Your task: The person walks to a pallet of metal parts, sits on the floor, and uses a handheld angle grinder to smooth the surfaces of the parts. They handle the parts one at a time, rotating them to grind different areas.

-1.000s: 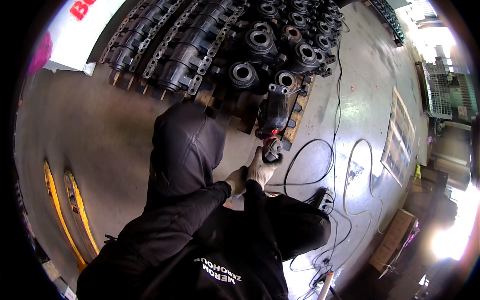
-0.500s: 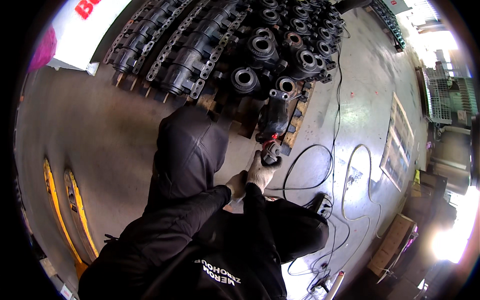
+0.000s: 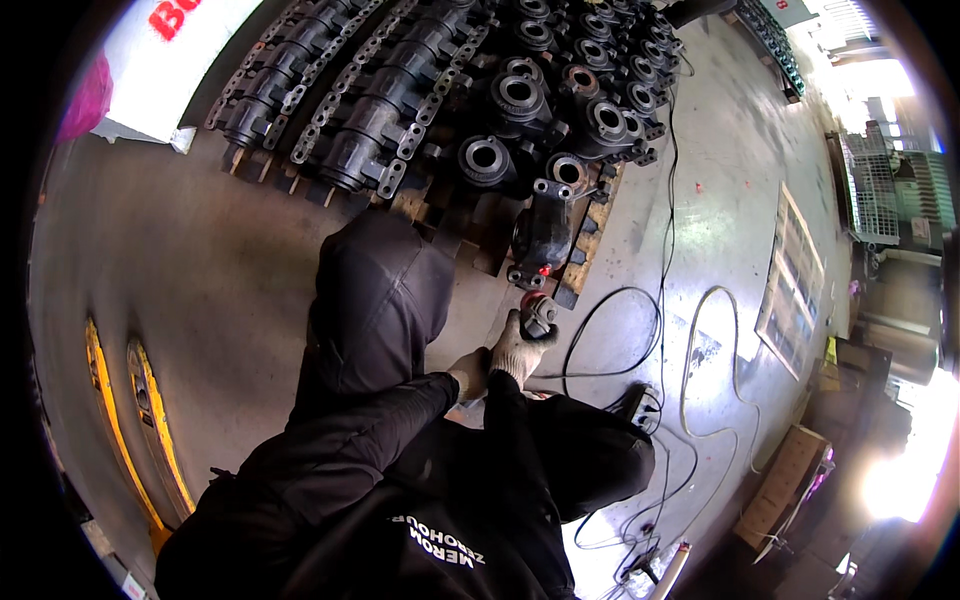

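Observation:
My right hand (image 3: 518, 352), in a pale work glove, is closed round an angle grinder (image 3: 539, 314) with a grey head and a reddish disc. Behind it, my gloved left hand (image 3: 470, 373) is closed at the rear of the same tool. The right wrist hides most of the left fingers and the grinder's body. Just ahead of the disc, a small gap away, lies the near end of a dark metal casting (image 3: 545, 235). A bright red spot shows on that end. The casting rests at the corner of a wooden pallet (image 3: 583, 250).
Several black castings with round bores (image 3: 484, 160) crowd the pallet. Long track-like assemblies (image 3: 375, 120) lie to their left. Black cable (image 3: 610, 374) loops over the floor to a power strip (image 3: 647, 408) at my right. Yellow forks (image 3: 150, 405) are at left. A wooden frame (image 3: 793, 280) lies at right.
The grinder has drawn back a little toward me, off the end of the casting, with both hands still on it. The view has shifted slightly.

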Demonstrator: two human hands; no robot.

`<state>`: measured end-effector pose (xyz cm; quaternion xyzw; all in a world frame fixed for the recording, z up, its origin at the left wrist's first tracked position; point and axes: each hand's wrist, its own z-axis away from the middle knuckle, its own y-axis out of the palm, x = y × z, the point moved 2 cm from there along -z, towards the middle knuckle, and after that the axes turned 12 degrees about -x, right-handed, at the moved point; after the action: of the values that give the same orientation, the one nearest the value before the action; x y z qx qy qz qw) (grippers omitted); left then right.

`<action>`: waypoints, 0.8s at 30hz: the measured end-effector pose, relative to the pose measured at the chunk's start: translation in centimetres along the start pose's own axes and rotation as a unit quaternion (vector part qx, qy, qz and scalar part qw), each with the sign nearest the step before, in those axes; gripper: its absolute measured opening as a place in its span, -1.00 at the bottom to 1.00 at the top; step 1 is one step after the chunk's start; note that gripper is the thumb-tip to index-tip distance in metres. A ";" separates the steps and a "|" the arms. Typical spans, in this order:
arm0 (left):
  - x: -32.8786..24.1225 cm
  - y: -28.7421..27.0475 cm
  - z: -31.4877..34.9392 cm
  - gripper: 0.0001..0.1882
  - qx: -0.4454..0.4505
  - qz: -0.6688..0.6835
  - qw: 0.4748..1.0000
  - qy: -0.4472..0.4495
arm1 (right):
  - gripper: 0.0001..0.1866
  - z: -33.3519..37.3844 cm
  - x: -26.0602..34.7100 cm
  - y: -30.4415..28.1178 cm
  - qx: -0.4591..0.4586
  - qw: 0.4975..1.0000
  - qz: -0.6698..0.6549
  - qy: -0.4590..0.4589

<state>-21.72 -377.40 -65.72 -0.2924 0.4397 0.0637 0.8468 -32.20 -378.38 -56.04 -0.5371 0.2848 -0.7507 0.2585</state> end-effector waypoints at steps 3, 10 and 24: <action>-0.7 -1.0 -0.3 -0.56 0.009 0.019 1.000 -0.008 | -0.05 0.1 0.6 -0.2 0.002 1.000 -0.001 0.011; -0.3 -0.7 -0.2 -0.50 -0.009 0.042 0.999 -0.010 | -0.05 0.1 1.3 -0.4 0.026 0.999 -0.006 0.022; -3.1 -2.6 0.6 -0.50 0.020 0.023 0.999 -0.030 | -0.07 -0.3 -0.2 -0.1 0.009 0.999 -0.049 0.007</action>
<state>-22.24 -378.70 -61.86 -0.2631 0.4216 0.0833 0.8638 -32.48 -378.17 -56.17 -0.5425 0.2530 -0.7691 0.2239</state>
